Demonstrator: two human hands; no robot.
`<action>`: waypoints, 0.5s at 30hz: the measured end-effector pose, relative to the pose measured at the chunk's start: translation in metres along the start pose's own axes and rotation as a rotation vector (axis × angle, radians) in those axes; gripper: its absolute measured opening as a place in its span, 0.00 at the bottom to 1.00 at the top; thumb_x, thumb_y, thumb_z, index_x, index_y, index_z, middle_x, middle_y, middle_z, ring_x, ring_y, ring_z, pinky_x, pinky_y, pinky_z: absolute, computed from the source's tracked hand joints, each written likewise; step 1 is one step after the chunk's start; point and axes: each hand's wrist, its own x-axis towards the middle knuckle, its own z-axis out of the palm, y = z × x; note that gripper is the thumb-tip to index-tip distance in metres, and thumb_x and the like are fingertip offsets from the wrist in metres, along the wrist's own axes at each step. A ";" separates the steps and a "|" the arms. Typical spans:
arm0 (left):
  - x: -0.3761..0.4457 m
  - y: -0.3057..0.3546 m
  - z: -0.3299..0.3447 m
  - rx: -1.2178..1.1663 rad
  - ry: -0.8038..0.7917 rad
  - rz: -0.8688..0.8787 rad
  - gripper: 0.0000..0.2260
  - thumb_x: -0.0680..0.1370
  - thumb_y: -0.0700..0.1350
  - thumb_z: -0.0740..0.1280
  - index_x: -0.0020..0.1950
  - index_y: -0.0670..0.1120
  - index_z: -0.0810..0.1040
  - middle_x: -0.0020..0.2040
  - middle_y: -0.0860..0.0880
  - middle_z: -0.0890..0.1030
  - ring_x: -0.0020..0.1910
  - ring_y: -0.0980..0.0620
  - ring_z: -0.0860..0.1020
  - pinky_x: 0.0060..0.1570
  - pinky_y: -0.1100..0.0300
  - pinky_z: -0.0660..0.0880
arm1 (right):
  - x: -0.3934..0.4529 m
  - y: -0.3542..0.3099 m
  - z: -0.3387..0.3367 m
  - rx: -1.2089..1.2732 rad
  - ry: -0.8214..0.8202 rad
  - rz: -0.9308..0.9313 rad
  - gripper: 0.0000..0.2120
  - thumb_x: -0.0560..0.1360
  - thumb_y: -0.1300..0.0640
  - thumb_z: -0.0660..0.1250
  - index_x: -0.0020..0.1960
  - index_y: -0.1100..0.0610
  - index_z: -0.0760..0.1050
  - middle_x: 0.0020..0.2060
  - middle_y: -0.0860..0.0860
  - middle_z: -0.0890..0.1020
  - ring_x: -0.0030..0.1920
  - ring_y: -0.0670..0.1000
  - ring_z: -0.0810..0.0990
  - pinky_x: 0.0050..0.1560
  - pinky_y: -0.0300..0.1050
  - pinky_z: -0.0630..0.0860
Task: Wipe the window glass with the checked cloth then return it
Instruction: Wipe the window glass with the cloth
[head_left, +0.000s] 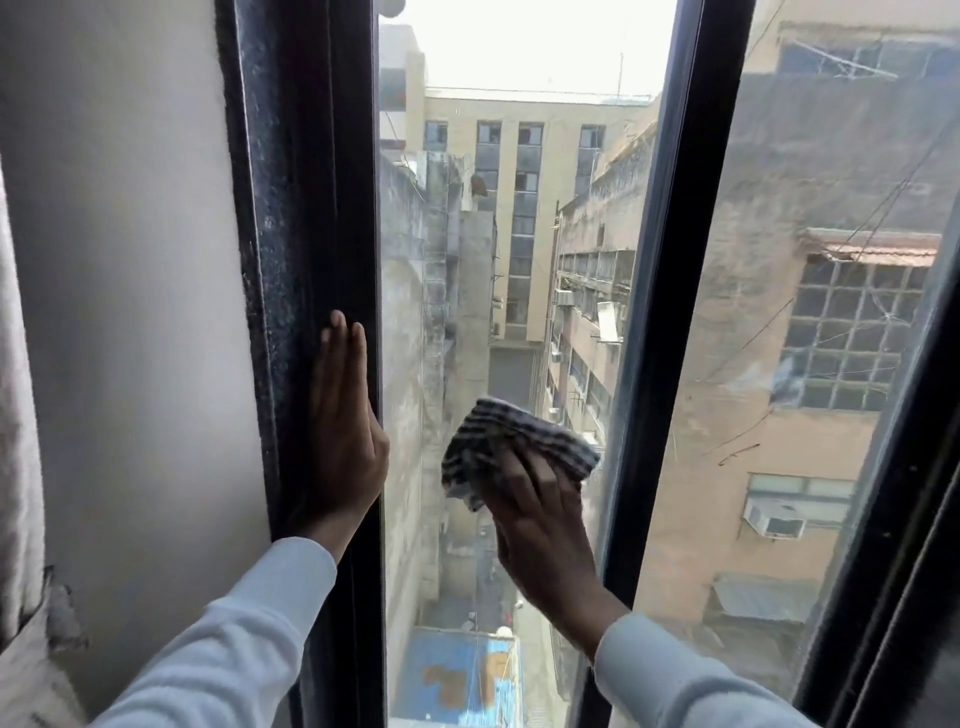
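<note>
The window glass (498, 234) is a tall narrow pane between two black frame bars, with buildings showing through it. My right hand (540, 525) presses a crumpled black-and-white checked cloth (498, 441) flat against the lower part of this pane. My left hand (343, 431) lies flat with fingers together on the black left frame bar (306, 208), holding nothing. Both arms wear pale long sleeves.
A white wall (130, 260) fills the left side, with a pale curtain edge (15, 389) at the far left. A second black bar (670, 260) separates the wiped pane from another dusty pane (805, 312) on the right. Another dark frame (909, 545) runs at the far right.
</note>
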 end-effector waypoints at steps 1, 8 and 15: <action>0.002 0.003 -0.002 -0.005 -0.012 -0.019 0.28 0.86 0.26 0.55 0.87 0.36 0.61 0.89 0.38 0.60 0.89 0.39 0.59 0.88 0.42 0.58 | -0.004 0.005 -0.002 -0.018 -0.045 -0.115 0.34 0.73 0.63 0.76 0.77 0.47 0.77 0.79 0.50 0.69 0.75 0.57 0.68 0.77 0.51 0.62; 0.001 0.046 -0.003 0.022 -0.046 -0.048 0.26 0.88 0.39 0.58 0.87 0.40 0.63 0.89 0.43 0.61 0.89 0.44 0.60 0.87 0.37 0.58 | 0.053 0.082 -0.047 -0.067 0.077 0.016 0.36 0.73 0.71 0.72 0.79 0.52 0.74 0.78 0.53 0.66 0.73 0.58 0.69 0.64 0.54 0.68; -0.007 0.155 0.055 0.044 -0.350 0.445 0.30 0.87 0.55 0.64 0.88 0.46 0.64 0.90 0.46 0.60 0.89 0.48 0.61 0.89 0.45 0.57 | 0.049 0.204 -0.091 -0.188 0.120 0.256 0.31 0.82 0.64 0.65 0.83 0.51 0.66 0.84 0.55 0.64 0.81 0.60 0.65 0.72 0.56 0.66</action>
